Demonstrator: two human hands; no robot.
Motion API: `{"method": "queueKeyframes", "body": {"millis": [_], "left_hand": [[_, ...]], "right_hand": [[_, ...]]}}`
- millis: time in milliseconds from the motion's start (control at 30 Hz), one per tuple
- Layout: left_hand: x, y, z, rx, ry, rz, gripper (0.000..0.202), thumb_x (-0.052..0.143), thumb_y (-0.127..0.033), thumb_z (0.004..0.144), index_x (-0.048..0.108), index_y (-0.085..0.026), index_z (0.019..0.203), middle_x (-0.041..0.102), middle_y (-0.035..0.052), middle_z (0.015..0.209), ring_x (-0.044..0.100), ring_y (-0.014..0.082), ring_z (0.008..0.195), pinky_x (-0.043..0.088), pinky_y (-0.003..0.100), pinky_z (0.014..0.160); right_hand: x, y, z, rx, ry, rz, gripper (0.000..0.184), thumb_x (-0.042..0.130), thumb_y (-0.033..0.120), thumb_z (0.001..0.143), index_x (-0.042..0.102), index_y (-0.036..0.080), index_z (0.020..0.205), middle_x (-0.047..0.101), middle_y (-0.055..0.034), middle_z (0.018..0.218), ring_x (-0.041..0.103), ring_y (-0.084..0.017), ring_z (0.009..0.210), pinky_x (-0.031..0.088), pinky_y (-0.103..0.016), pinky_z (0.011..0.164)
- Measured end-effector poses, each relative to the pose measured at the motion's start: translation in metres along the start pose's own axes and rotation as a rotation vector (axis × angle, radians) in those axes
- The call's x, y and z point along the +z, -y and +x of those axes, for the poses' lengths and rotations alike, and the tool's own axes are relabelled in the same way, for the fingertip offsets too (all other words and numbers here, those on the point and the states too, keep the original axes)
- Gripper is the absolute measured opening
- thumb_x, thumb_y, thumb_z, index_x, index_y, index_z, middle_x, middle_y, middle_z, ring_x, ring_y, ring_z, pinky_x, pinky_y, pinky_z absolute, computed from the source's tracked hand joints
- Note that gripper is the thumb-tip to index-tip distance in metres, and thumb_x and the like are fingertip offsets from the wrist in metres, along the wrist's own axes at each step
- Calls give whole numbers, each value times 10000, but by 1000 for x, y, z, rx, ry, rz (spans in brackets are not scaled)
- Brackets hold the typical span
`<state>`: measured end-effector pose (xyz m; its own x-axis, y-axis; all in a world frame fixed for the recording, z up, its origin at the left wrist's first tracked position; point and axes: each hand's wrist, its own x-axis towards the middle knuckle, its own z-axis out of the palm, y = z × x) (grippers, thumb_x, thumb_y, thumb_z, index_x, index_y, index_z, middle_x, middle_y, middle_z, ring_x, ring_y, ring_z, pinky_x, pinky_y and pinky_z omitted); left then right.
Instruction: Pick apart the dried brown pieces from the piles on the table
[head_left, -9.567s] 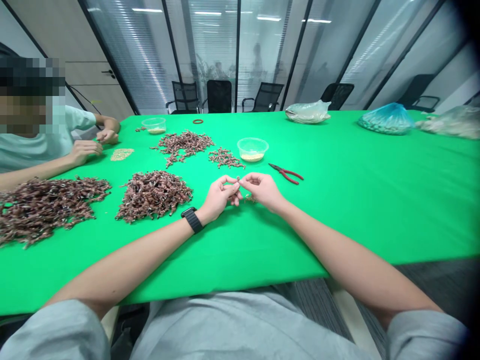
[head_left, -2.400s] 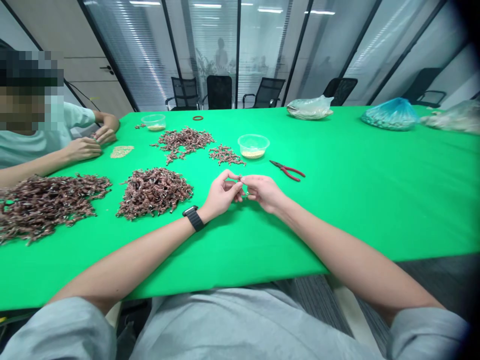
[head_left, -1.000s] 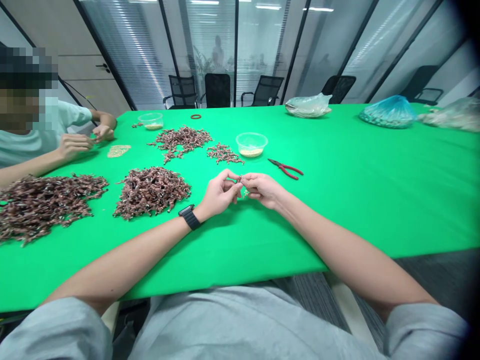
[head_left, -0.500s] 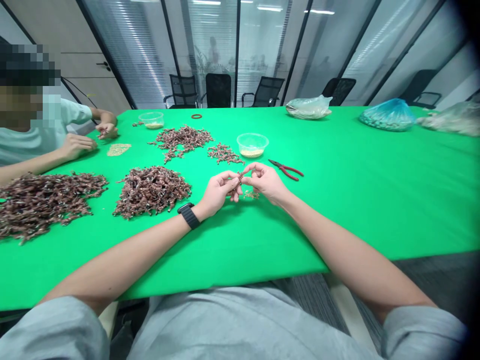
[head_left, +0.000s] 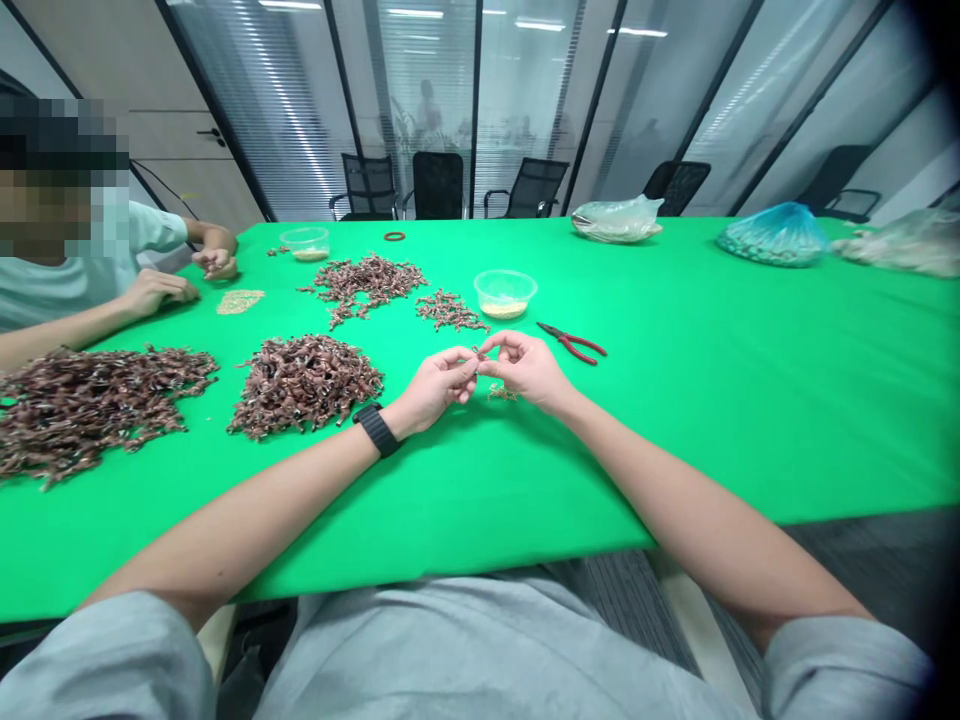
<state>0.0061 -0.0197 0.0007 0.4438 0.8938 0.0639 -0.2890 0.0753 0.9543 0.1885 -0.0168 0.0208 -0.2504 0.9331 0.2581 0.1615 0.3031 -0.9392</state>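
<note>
My left hand [head_left: 437,383] and my right hand [head_left: 523,367] meet above the green cloth, fingertips pinched together on a small copper-brown piece [head_left: 478,354]. Its exact shape is too small to tell. Just below my right hand lies a little scatter of pale bits [head_left: 502,394]. A black-banded watch [head_left: 377,430] sits on my left wrist. Left of my hands is a large heap of copper-brown pieces [head_left: 304,388], with a smaller heap [head_left: 450,312] ahead of them. Red-handled pliers [head_left: 571,344] lie to the right of my fingers, apart from them.
A clear plastic tub [head_left: 505,294] holding pale grains stands beyond my hands. More heaps [head_left: 82,412] cover the cloth's left end. A co-worker's hands [head_left: 157,292] work at the left. Filled plastic bags [head_left: 775,236] lie along the far edge of the green-covered table [head_left: 675,440].
My left hand has eased back slightly and my right fingers have shifted around the small piece. The co-worker's hands have moved slightly apart.
</note>
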Motion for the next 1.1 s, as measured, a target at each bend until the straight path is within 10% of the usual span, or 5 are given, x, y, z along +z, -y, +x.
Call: {"method": "queueKeyframes", "body": {"millis": [533, 1100], "left_hand": [[-8, -5, 3, -186, 154, -334, 186, 717, -263, 857, 574, -146, 830, 397, -62, 563, 402, 48, 460, 368, 167, 481], [-11, -8, 0, -226, 169, -418, 134, 687, -226, 875, 597, -149, 811, 403, -49, 569, 373, 52, 442, 382, 192, 478]], "right_hand": [[1, 5, -2, 63, 70, 193, 434, 701, 590, 798, 687, 201, 989, 568, 31, 677, 454, -92, 505, 404, -238, 457], [2, 5, -12, -568, -49, -572, 171, 579, 288, 944, 724, 220, 1004, 730, -72, 967, 589, -177, 734, 469, -326, 741]]}}
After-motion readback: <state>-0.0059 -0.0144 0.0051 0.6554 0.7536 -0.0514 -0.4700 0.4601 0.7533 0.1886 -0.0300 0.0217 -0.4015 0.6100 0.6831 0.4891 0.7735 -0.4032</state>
